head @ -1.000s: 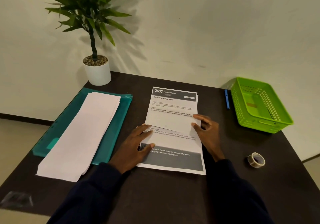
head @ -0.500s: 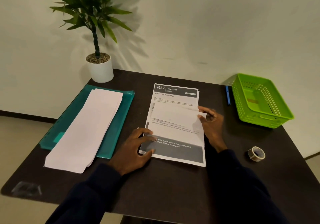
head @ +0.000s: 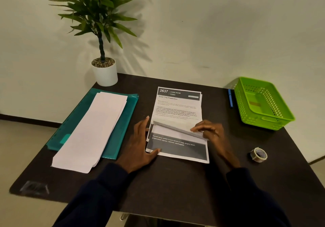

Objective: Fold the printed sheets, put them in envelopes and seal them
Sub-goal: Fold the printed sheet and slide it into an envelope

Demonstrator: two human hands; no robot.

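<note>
Printed sheets (head: 177, 110) on dark table (head: 175, 182), pale wall (head: 211, 24) behind

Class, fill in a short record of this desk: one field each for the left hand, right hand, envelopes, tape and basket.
left hand: flat on the left edge of the printed sheets
right hand: pinches the folded flap of the top sheet
envelopes: white stack on a teal folder, left of the sheets
tape: roll on the table, near right
basket: green, far right, blue pen beside it
</note>
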